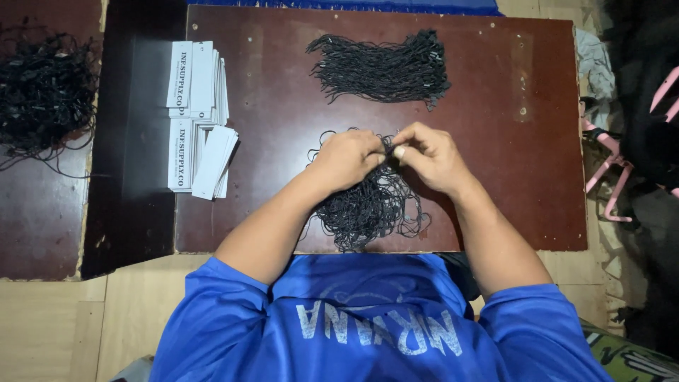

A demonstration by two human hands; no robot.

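Note:
My left hand (344,157) and my right hand (432,155) meet over the middle of a dark brown board (495,92). Their fingertips pinch the same thin black string loop between them. Under my hands and wrists lies a loose tangle of black strings (368,209), reaching to the board's near edge. A tidier bundle of black strings (385,68) lies further back on the board, apart from my hands.
Two fanned stacks of white paper tags (198,117) lie at the board's left edge. A second brown board at far left carries another black string heap (42,92). Pink hangers (612,177) and dark cloth sit on the right. Pale wooden floor (127,311) surrounds everything.

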